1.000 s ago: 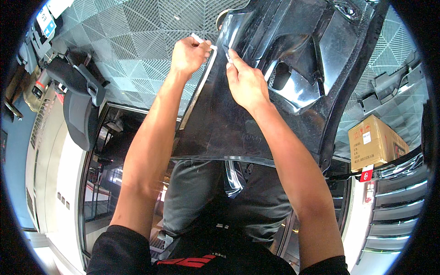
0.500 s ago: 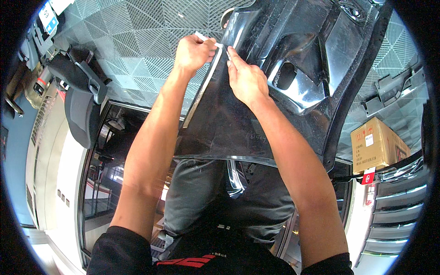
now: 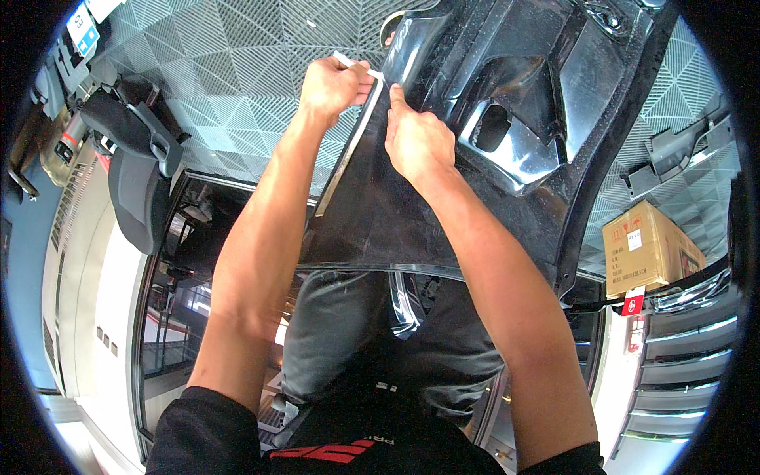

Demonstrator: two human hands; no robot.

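Observation:
A large glossy black moulded car panel [image 3: 372,229] lies in front of me, its near edge over my legs. Along its left edge runs a narrow pale adhesive strip [image 3: 345,162]. My left hand [image 3: 332,91] is closed around a white strip [image 3: 343,59], which sticks out on both sides of the fingers and reaches the panel's edge. My right hand [image 3: 422,142] rests on the panel just right of that spot. Its index finger is stretched out with the tip beside the strip, the other fingers are curled, and I see nothing held in it.
Grey patterned floor tiles [image 3: 237,103] lie beyond the panel. A black and grey seat-shaped part [image 3: 131,190] stands at the left. To the right are a cardboard box [image 3: 645,249], a dark plastic bracket [image 3: 673,154] and a black slatted grille [image 3: 673,380]. A round roll [image 3: 388,28] shows at the panel's far left corner.
My right hand has shifted slightly left and down, its index finger now straighter against the panel. My left hand has moved slightly, still closed on the white strip.

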